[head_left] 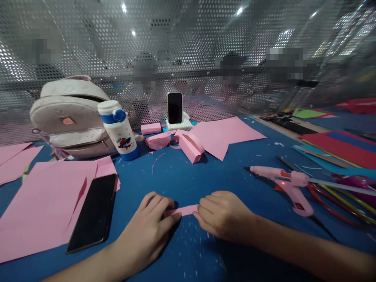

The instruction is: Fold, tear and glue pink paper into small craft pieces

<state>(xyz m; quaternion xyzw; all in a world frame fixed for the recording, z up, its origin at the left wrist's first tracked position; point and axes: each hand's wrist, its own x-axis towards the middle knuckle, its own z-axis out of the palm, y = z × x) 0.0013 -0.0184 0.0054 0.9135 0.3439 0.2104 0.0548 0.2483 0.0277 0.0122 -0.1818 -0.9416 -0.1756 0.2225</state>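
Between my two hands a narrow strip of pink paper (pixel 188 210) stretches sideways, just over the blue table (pixel 141 180). My left hand (pixel 152 219) pinches its left end between thumb and fingers. At the right end, the curled fingers of my right hand (pixel 225 214) grip the strip. Farther back lie folded pink paper pieces: a small basket-like box with a handle (pixel 190 145), a curved piece (pixel 159 141) and a little block (pixel 150 128). A pink glue gun (pixel 286 182) with a lit red light rests to the right of my right hand.
A black phone (pixel 94 211) lies on pink sheets (pixel 49 203) at left. Behind stand a tilted bottle (pixel 119 131), a white backpack (pixel 79 137) and an upright phone (pixel 175 107). Colored sheets (pixel 346 147) and scissors (pixel 331 203) are at right. Perforated metal panel (pixel 188 39) closes the back.
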